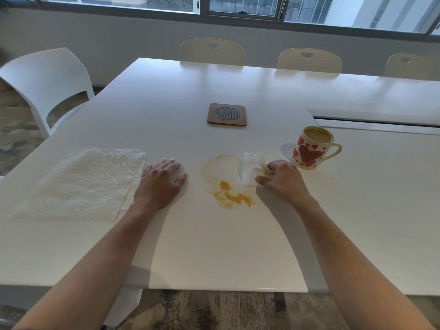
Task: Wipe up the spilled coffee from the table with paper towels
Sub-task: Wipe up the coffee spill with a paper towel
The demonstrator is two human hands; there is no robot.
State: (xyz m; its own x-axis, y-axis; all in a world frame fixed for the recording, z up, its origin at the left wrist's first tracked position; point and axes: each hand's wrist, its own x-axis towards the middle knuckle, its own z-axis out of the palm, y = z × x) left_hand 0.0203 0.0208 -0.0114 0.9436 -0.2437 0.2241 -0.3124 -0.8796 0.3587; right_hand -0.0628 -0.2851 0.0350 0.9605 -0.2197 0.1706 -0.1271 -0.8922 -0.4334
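the right hand is pinching a soft, light, crumpled paper towel at the coffee spill's right edge on the tabletop, likely going limp once wet, while the left hand is lying flat, fingers straight.

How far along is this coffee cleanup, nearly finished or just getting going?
Partly done, by the look of it. The far part of the coffee spill is only a pale smear, as if already wiped. In hand: the right hand grips a crumpled paper towel at the spill's right edge, while the left hand rests flat on the table. Left: dark orange puddles nearer the person. Spare paper towels lie unused.
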